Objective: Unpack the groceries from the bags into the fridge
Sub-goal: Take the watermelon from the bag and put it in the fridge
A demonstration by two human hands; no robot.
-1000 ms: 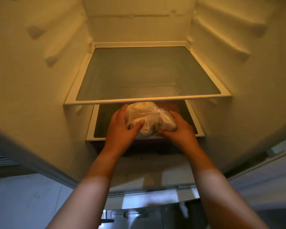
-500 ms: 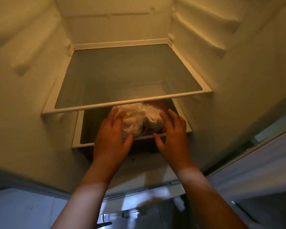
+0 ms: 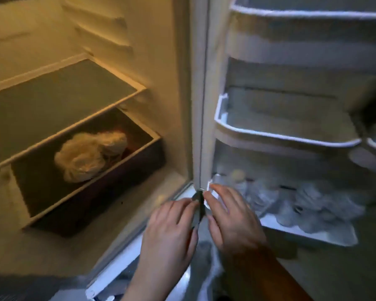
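The plastic-wrapped bundle (image 3: 89, 156) sits in the fridge's lower drawer (image 3: 109, 187), toward its back. Both hands are out in front, left hand (image 3: 172, 231) and right hand (image 3: 232, 218) empty with fingers loosely spread, beside the door's bottom corner.

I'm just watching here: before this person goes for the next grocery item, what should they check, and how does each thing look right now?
1. Crumpled clear plastic bag of food set down inside the dark open drawer at the bottom of the fridge: ok.
2. Left hand free, fingers relaxed and holding nothing: ok.
3. Right hand free, holding nothing: ok.
4. White fridge door swung open, out of the way: ok.
5. Room on the glass shelf with the white rim above the drawer: ok, nothing lies on it.
6. Room in the lowest door rack: cannot tell, blurred pale shapes fill it.
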